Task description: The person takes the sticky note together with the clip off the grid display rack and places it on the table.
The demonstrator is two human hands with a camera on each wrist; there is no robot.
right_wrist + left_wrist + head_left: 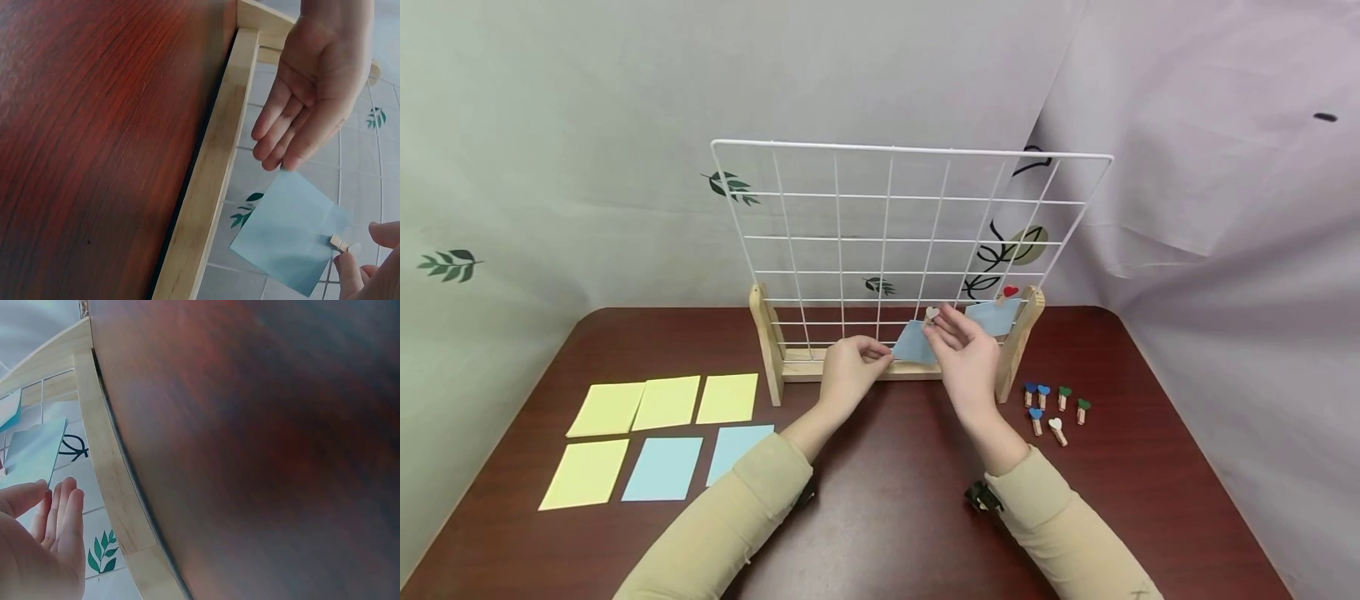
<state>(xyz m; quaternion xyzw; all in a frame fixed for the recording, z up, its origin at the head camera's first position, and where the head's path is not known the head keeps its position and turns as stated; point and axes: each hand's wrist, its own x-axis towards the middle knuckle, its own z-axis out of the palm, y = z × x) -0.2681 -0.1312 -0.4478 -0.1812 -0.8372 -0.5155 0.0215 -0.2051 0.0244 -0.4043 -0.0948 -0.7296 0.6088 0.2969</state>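
A white wire grid (887, 237) stands upright in a wooden stand (767, 350) on a dark red table (887, 500). A blue paper note (916, 342) is held against the grid's lowest rows. My left hand (886, 354) pinches the note's left corner. In the right wrist view this hand (284, 156) meets the corner of the note (287, 240) with its fingertips. My right hand (932, 325) pinches a small wooden clip with a white heart (932, 314) at the note's top edge; the clip (340, 244) sits on the paper.
A second blue note (994, 317) hangs on the grid at the right under a red-heart clip (1009, 292). Several yellow and blue sheets (662, 433) lie on the table's left. Several heart clips (1056, 408) lie to the right of the stand.
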